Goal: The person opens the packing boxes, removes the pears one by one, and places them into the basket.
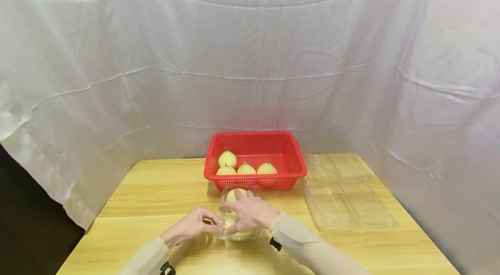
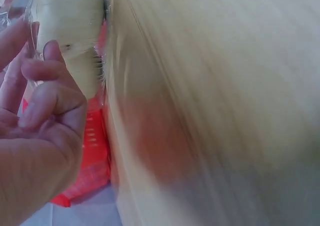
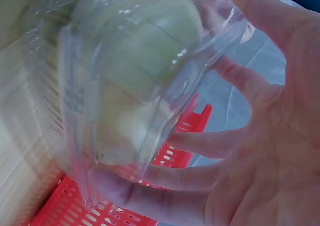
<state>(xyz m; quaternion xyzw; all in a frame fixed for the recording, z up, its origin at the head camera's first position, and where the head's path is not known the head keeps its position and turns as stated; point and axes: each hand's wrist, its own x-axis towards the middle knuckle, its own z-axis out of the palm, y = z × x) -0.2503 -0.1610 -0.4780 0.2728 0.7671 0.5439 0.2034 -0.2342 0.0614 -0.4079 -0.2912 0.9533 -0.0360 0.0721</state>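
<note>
A clear plastic clamshell box [image 1: 255, 188] with pale yellow pears [image 1: 232, 196] inside stands on the table in front of the red basket. My right hand [image 1: 251, 212] lies over the top of the box. In the right wrist view its fingers [image 3: 200, 143] are spread along the lid, with the thumb at the other side. At the box's left edge, my left hand [image 1: 195, 225] pinches the plastic rim between thumb and index finger. The other left fingers [image 2: 55, 88] are curled beside the box wall.
Behind the box, the red basket [image 1: 255, 177] holds several pears [image 1: 227, 159]. Open clear plastic boxes [image 1: 332, 207] lie on the right of the wooden table [image 1: 156, 199]. A pale curtain [image 1: 250, 49] hangs around the back and sides.
</note>
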